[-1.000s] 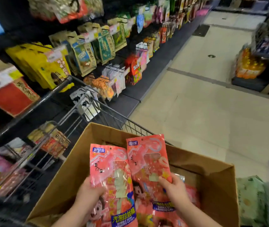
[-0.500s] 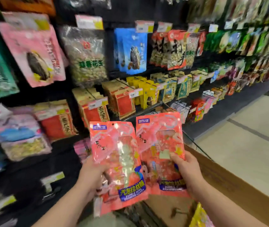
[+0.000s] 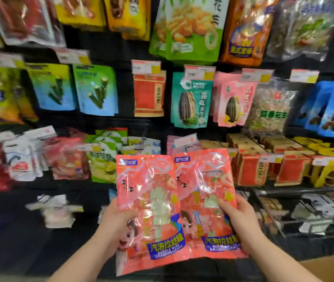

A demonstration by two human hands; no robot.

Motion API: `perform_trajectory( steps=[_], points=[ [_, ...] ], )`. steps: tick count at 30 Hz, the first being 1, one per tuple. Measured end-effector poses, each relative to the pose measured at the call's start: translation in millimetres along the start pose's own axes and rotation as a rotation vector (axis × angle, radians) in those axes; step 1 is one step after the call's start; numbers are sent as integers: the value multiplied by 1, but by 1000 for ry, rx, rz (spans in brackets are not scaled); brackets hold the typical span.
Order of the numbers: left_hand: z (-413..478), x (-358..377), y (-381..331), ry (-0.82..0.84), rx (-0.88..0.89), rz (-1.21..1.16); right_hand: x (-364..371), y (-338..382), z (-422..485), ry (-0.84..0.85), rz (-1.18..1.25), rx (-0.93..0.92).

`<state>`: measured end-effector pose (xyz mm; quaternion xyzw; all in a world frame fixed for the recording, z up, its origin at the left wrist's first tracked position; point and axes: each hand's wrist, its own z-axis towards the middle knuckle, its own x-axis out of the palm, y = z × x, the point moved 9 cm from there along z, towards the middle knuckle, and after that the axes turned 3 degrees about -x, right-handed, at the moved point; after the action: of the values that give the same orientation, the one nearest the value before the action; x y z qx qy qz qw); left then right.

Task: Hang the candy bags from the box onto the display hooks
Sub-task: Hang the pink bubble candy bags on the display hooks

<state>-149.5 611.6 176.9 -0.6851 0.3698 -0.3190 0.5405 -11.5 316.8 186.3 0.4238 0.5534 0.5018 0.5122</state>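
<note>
Candy bag gripped by left hand, 2nd bag gripped by right hand, box edge btm-right

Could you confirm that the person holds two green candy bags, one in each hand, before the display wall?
Not green: the head view shows them pink-red, the left bag in the left hand, the right bag in the right hand, before the display wall.

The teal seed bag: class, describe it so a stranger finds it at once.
On the black display wall, look along the middle row of hanging bags. The teal seed bag hangs between a red bag and a pink seed bag; only it is teal.
</note>
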Motion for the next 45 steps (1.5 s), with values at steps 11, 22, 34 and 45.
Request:
perform_trajectory(
  steps=[11,22,34,45],
  points=[
    [-26,-216,24,-409,14,-142,252,14,-7,407,31,19],
    [13,-352,5,-638,-23,-176,461,30,12,716,70,39],
    [78,-426,0,-735,-125,-147,570,19,58,767,83,112],
    [139,-473,4,-627,-176,-176,597,3,69,575,70,159]
  ],
)
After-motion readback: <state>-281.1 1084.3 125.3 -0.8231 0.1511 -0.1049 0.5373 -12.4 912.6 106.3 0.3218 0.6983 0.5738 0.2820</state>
